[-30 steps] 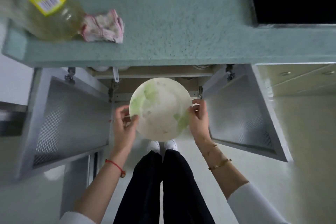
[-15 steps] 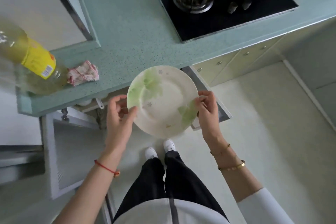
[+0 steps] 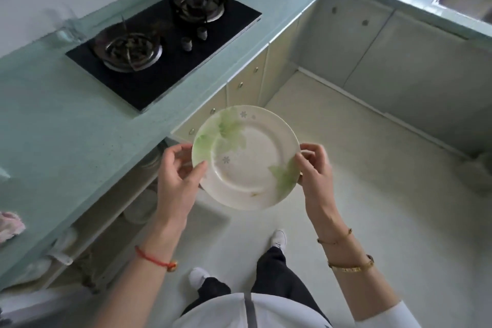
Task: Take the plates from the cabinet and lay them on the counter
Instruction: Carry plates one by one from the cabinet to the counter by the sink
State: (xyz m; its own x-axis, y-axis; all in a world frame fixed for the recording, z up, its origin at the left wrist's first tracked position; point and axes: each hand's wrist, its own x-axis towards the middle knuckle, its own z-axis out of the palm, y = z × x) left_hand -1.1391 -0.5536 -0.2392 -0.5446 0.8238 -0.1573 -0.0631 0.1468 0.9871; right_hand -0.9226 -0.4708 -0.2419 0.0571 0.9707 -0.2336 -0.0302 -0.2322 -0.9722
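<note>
Now plate [image 3: 246, 157] face up, slightly tilted, gripped by left hand [image 3: 177, 176], right hand [image 3: 315, 168].

Cream plate [image 3: 246, 157] with green leaves, face-up, in the air beside counter [image 3: 66, 128]

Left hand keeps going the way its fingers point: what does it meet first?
The left hand already grips the plate rim. Beyond that, likely the drawer fronts under the counter, though depth is unclear.
</note>
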